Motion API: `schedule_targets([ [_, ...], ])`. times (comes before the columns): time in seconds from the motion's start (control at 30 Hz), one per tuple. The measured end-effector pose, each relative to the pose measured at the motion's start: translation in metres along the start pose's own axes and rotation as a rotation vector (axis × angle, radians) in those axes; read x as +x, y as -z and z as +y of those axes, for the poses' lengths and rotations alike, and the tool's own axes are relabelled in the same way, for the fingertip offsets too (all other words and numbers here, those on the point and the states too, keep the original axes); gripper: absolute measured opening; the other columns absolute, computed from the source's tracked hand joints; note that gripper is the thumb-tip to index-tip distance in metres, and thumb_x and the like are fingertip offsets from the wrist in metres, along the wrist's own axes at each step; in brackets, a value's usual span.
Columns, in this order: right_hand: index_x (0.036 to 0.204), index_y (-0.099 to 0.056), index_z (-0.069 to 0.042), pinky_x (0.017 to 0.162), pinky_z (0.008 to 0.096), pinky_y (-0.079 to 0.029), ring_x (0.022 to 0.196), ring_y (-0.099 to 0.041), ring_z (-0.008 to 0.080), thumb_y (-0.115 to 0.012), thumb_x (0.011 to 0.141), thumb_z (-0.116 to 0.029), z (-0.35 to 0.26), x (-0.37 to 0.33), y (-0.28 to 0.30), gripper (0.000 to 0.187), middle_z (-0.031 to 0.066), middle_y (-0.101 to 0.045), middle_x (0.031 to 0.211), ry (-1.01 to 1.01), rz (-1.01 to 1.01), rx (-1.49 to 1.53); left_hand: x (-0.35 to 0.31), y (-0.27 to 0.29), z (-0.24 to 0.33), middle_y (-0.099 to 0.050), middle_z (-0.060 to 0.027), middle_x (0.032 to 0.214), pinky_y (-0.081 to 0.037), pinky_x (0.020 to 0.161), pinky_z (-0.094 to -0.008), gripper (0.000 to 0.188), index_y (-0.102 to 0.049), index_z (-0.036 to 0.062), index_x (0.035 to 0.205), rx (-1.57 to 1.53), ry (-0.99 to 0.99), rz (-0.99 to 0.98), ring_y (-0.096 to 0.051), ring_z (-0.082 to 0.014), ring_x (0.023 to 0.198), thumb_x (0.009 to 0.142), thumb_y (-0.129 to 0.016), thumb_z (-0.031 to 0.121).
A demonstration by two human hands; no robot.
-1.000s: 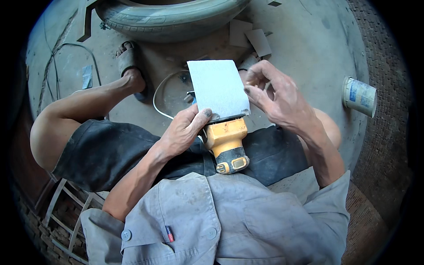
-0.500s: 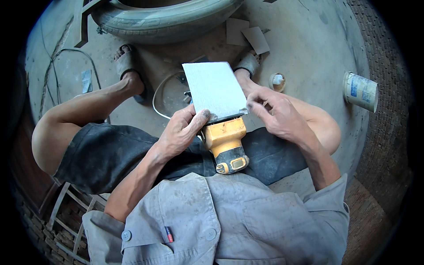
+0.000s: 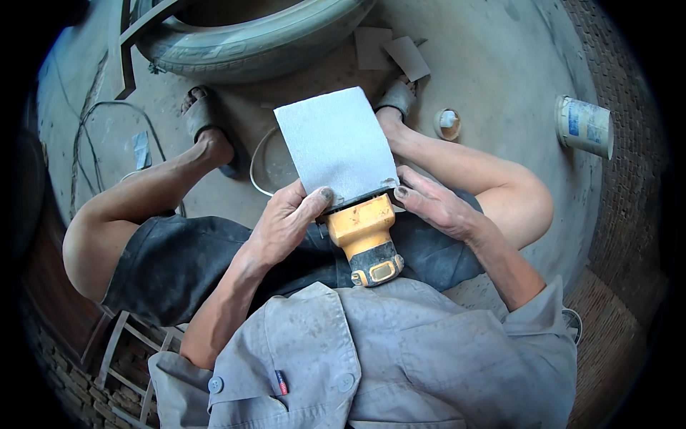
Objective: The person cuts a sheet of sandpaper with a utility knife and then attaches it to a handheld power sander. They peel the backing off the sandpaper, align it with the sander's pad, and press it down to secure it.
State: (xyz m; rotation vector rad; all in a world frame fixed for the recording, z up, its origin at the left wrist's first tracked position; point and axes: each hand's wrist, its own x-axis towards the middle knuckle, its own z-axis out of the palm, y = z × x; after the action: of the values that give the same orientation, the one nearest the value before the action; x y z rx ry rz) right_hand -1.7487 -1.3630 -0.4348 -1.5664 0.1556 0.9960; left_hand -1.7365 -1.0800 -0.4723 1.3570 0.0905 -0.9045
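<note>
A yellow-and-black electric sander (image 3: 363, 232) lies on my lap with its pad end pointing away from me. A whitish sandpaper sheet (image 3: 337, 139) lies over the pad, and most of it sticks out beyond the far side. With the thumb on top and the fingers beneath, my left hand (image 3: 280, 219) grips the sheet's near left corner against the sander. At the opposite near corner, my right hand (image 3: 441, 205) is closed, thumb and forefinger pinching the pad's edge where the sheet ends. The undersides of both grips are hidden.
Ahead lies a large tyre (image 3: 250, 46) beside a metal frame (image 3: 123, 57). Two loose sheets (image 3: 407, 57) rest near my right foot. A small round cup (image 3: 447, 124) and a tipped bucket (image 3: 584, 127) are to the right; a dark cable (image 3: 136, 104) loops on the left.
My right hand has moved in from just above the pad's right corner and now touches its edge. The sheet tilts slightly further left; my left hand keeps its grip.
</note>
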Motion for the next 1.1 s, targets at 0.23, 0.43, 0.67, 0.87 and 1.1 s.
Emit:
schedule_targets([
  [0.23, 0.133, -0.051, 0.002, 0.106, 0.0335, -0.039, 0.120, -0.052, 0.0203, -0.053, 0.104, -0.048, 0.006, 0.005, -0.005, 0.059, 0.0149, -0.060, 0.125, 0.061, -0.037, -0.039, -0.006, 0.016, 0.008, -0.070, -0.0092, 0.103, -0.052, 0.089, -0.0319, 0.042, -0.067, -0.0054, 0.118, 0.125, 0.034, -0.068, -0.063, -0.0138, 0.095, 0.106, -0.053, 0.033],
  [0.43, 0.131, -0.053, 0.001, 0.098, 0.0348, -0.044, 0.111, -0.055, 0.0199, -0.055, 0.105, -0.041, 0.012, 0.009, -0.006, 0.050, 0.0149, -0.062, 0.120, 0.089, -0.083, -0.115, -0.009, 0.022, 0.006, -0.071, -0.0089, 0.099, -0.052, 0.090, -0.0320, 0.043, -0.069, -0.0058, 0.115, 0.127, 0.070, -0.084, -0.064, -0.0135, 0.093, 0.106, -0.054, 0.033],
  [0.67, 0.130, -0.054, 0.003, 0.094, 0.0395, -0.048, 0.105, -0.063, 0.0334, -0.058, 0.099, -0.020, 0.018, 0.014, -0.018, 0.039, 0.0218, -0.066, 0.114, 0.111, 0.077, -0.323, -0.009, 0.027, 0.005, -0.071, -0.0096, 0.105, -0.050, 0.093, -0.0325, 0.045, -0.067, -0.0054, 0.117, 0.089, 0.094, -0.098, -0.062, -0.0142, 0.099, 0.106, -0.053, 0.036],
  [0.87, 0.141, -0.048, 0.004, 0.102, 0.0424, -0.048, 0.122, -0.060, 0.0410, -0.056, 0.098, -0.015, 0.001, 0.009, -0.025, 0.048, 0.0274, -0.062, 0.130, 0.191, 0.116, -0.529, -0.011, 0.007, -0.016, -0.060, -0.0121, 0.131, -0.043, 0.105, -0.0382, 0.050, -0.055, -0.0031, 0.133, -0.467, 0.202, 0.164, -0.056, -0.0200, 0.119, 0.106, -0.052, 0.038],
  [1.1, 0.153, -0.012, 0.014, 0.125, 0.0468, -0.017, 0.152, -0.018, 0.0460, -0.066, 0.093, -0.053, 0.010, -0.018, -0.070, 0.105, 0.0391, -0.026, 0.155, 0.031, 0.002, -0.223, -0.006, 0.003, -0.036, -0.055, -0.0183, 0.140, -0.038, 0.116, -0.0474, 0.047, -0.043, -0.0014, 0.142, -1.072, 0.138, 0.367, -0.053, -0.0321, 0.131, 0.109, -0.041, 0.032],
])
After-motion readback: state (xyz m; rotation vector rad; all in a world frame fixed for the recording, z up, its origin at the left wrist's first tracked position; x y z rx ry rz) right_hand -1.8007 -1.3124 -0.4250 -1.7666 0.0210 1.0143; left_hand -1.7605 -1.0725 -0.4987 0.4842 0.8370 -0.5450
